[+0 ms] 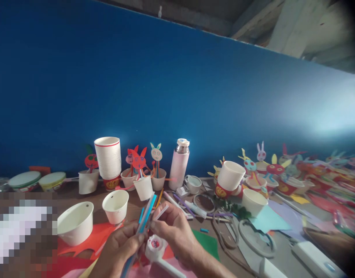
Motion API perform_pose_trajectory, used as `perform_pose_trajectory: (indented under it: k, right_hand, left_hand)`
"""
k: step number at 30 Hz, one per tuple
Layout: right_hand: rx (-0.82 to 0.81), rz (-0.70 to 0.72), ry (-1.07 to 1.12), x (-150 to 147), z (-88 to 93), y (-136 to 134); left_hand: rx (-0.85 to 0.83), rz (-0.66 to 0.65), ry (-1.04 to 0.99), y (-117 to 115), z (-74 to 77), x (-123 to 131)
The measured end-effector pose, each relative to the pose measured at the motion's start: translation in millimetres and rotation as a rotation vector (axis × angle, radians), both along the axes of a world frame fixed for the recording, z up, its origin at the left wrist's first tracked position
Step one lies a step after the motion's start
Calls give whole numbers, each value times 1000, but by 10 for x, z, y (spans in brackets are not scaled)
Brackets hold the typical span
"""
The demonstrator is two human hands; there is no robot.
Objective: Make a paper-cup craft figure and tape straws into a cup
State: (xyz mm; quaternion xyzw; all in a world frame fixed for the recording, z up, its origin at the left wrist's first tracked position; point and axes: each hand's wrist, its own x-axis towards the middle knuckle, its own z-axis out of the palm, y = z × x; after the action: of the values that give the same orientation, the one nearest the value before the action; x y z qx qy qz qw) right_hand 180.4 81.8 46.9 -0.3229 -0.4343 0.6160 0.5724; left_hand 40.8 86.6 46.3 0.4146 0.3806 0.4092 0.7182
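Note:
Near the bottom centre, my left hand [122, 245] is closed round a blue straw [149, 213] and a clear strip beside it, both slanting up to the right. My right hand [173, 227] pinches a short white straw piece [162, 212] between thumb and fingers, close to the blue straw. Whether the two straws touch is hidden by the fingers. Just below the hands is a white tape roll or dispenser [154, 247] with a red centre, lying over pink and red paper. White paper cups [115, 206] stand to the left of the hands.
A stack of cups [108, 158], a pink thermos [179, 164] and cups with paper rabbit heads [156, 152] line the blue wall. Coiled cable [257, 239], coloured paper [271, 219] and a white power bank [315, 258] lie to the right. A green sheet [207, 242] is nearer.

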Motion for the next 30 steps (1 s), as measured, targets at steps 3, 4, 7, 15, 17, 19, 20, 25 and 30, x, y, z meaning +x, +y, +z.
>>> perform_pose_trajectory:
  k: [3,4,7,15,17,19,20,25,30]
  right_hand:
    - [29,-6,1,20,11,23]
    - [47,-9,1,26,9,32]
    - [89,-17,4,39,-3,51]
    - [136,-36,-283,142,52,13]
    - [274,-154,-574,200,104,13]
    - [434,-241,-779,251,157,9]
    - [526,-251,-864,269,179,6]
    - [816,-330,-1161,282,227,-13]
    - [852,-426,-1415,250,233,-38]
  left_hand:
    - [58,-42,56,46,-87,-36]
    - [72,-50,82,65,-115,-48]
    - [75,-43,129,113,-179,-64]
    - [67,1,83,74,-211,-4]
    - [55,8,70,63,-188,-1]
    - [44,1,67,59,-165,-7]
    - [44,-4,70,60,-159,-13]
    - [53,-5,111,115,-220,-58]
    - [40,-21,100,165,-306,-64]
